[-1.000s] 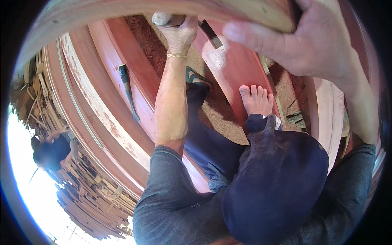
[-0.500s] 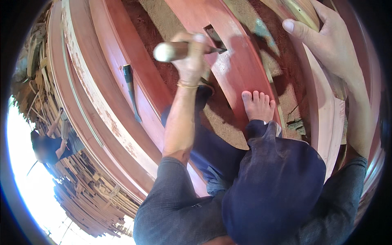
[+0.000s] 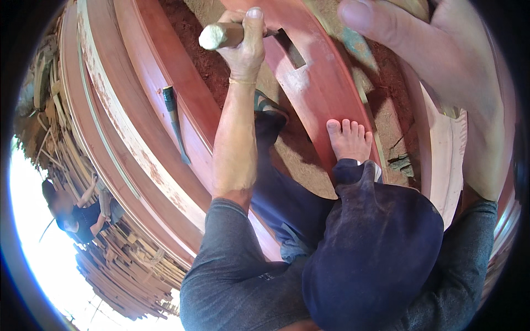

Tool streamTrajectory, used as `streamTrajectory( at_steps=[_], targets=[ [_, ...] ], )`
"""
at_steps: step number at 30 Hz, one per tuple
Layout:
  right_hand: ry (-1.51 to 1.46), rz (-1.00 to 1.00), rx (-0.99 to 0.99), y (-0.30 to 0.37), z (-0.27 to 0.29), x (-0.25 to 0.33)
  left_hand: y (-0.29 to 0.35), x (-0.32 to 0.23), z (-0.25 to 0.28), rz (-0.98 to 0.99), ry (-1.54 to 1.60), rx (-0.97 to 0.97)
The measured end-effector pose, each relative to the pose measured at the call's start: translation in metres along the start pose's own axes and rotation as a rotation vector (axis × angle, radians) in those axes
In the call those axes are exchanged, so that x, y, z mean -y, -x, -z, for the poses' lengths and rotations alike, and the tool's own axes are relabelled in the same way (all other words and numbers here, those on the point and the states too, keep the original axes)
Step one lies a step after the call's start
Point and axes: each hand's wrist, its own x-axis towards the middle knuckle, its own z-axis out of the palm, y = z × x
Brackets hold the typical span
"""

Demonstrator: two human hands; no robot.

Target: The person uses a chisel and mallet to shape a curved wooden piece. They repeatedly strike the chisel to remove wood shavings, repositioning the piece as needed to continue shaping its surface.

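I read this as mid-chop on a mortise: left hand [image 3: 243, 47] is wrapped tight round a pale wooden handle [image 3: 216, 36], raised above the reddish curved plank [image 3: 326, 94]. The rectangular slot [image 3: 291, 48] sits just right of that hand, cut into the plank's upper face. A bare foot [image 3: 349, 139] rests on the plank, nearer me than the hand, prob. to pin it down.

Right hand [image 3: 441, 60] is up close to the lens, fingers curled round something pale at the top edge; can't tell what it is, mostly cut off.

Next move, I'd judge: bring the handle down square on the slot, keep toes well back.

Hard to see: the tool's head is hidden behind the left hand. A spare chisel [image 3: 174, 124] lies left of the forearm on another plank. Slot depth unreadable. A co-worker [image 3: 77, 212] far left is washed out by glare.
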Motion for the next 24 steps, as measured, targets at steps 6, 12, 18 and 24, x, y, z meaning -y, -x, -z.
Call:
streamTrajectory(
  at_steps=[6, 12, 18, 24],
  targets=[
    [0.505, -0.088, 0.439, -0.037, 0.003, 0.022, 0.004, 0.014, 0.009, -0.038, 0.041, -0.070],
    [0.018, 0.235, 0.003, -0.035, -0.025, 0.029, 0.005, 0.021, 0.042, -0.237, -0.708, 0.452],
    [0.498, 0.125, 0.251, -0.039, -0.017, 0.028, -0.008, 0.044, 0.034, -0.224, -0.467, 0.215],
    [0.039, 0.224, -0.043, -0.019, -0.018, 0.017, -0.024, 0.036, 0.048, -0.108, -0.557, 0.285]
  ],
)
